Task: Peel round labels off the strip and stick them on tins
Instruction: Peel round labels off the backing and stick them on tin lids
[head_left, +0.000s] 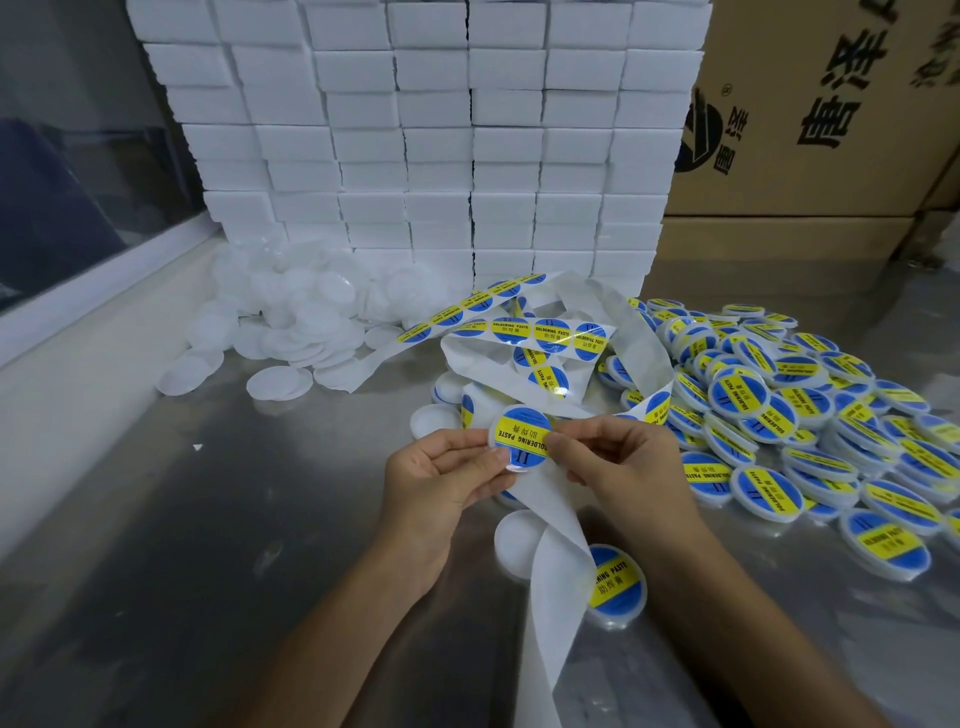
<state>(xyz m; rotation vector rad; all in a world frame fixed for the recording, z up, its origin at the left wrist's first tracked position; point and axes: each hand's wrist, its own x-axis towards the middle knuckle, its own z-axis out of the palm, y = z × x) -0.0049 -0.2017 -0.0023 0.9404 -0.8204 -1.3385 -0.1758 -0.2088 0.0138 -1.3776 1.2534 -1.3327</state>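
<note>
both hands hold one small white tin (511, 457) up over the steel table (208, 545). a round blue and yellow label (521, 435) lies on top of it. the left hand (441, 480) pinches the tin's edge at nine o'clock. the right hand (618, 467) pinches the side at three o'clock, its thumb (563, 446) pressing on the label. the label's yellow band runs from ten o'clock to four o'clock, towards the right thumb, so that thumb is nearest to rub it flat, i think. the bare strip (550, 525) hangs down at six o'clock. labelled tins (810, 431) pile at three o'clock, plain white tins (291, 332) at ten o'clock.
</note>
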